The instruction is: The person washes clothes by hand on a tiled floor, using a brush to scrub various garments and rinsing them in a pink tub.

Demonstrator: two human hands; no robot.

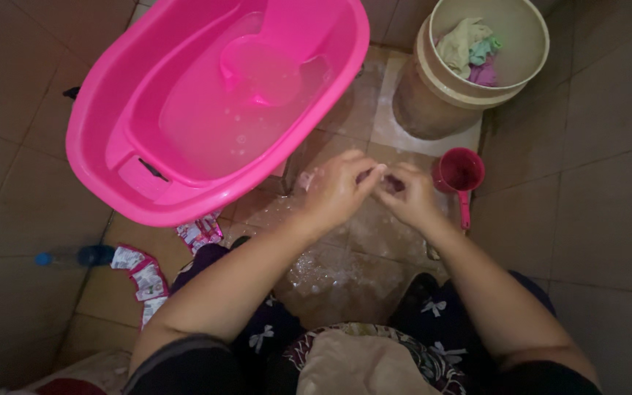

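Your left hand (339, 189) and your right hand (409, 196) meet just below the rim of the pink tub (111, 157), fingertips pinched together on something very small. It looks like a small sachet (391, 183), pale and dark at the pinch, but the light is poor and I cannot tell for sure. Both hands are closed on it, not loose.

To do this step well, keep the pinch close to the top edge of the packet and pull your two hands apart in a short, firm move. Your fingers seem wet, so press with the pads and hold the packet away from your lap.

Near the lower left side of the tub, several sachets (144, 274) in pink and white lie on the floor, and a blue bottle (74, 257) lies a little further left. To the right of the tub, just beside your right hand, stands a red dipper (459, 172) with its handle towards you. Further right and above is a beige bucket (433, 66) with pale cloths (471, 48) inside.

The tub holds shallow water with a few bubbles. The tiled floor (608, 219) is wet and soapy under your hands, and the room is dim.
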